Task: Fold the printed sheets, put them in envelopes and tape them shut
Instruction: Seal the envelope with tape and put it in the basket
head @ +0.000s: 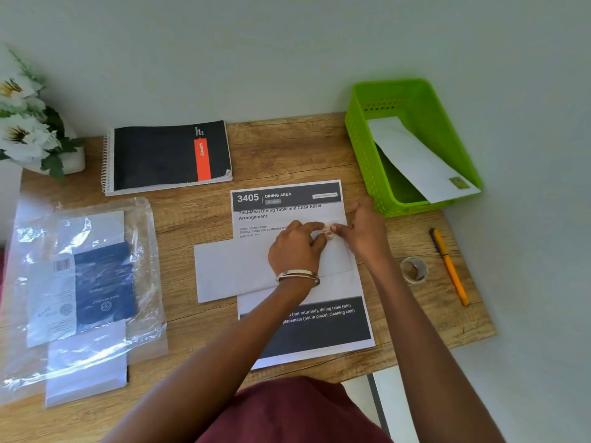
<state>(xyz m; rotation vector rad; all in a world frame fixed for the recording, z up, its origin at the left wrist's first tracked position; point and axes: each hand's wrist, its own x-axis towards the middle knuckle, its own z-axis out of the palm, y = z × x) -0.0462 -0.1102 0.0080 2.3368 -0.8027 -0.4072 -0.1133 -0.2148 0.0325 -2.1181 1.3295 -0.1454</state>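
— While our left hand [295, 247] pins the envelope [236, 270] atop the printed sheet [287, 199], what grips the tape?
— Our right hand [358, 233] pinches it at the envelope's right end, sealing.

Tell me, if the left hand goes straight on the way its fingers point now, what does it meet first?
The left hand points up and right across the envelope. It would almost at once meet the fingertips of the right hand, which pinch the same small piece of tape.
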